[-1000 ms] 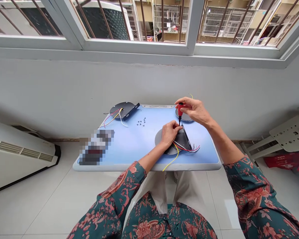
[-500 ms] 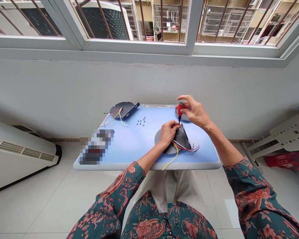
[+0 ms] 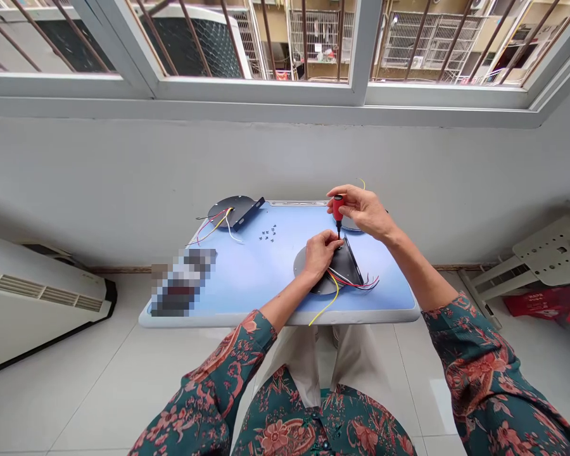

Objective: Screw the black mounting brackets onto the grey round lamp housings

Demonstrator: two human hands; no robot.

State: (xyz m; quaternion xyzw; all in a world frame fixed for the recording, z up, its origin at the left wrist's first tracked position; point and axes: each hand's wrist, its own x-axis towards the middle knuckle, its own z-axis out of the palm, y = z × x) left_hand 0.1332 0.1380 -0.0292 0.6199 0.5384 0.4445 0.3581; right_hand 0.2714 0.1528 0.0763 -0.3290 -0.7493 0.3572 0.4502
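My right hand grips the red handle of a small screwdriver, held nearly upright with its tip down. At its tip, the thumb and fingers of my left hand are pinched together; whatever they hold is too small to see. Under my left hand lies a dark round metal plate with a raised straight bracket on its right side. Yellow, red, white and black wires trail from that plate toward the table's front right.
Several small screws lie loose on the blue table. A second dark plate with bracket and wires sits at the back left. Another round plate is partly hidden behind my right hand. A blurred patch covers the left side.
The screwdriver's handle has shifted slightly left and stands more upright, and my right fingers have moved round it. My left hand stays pinched at the tip.
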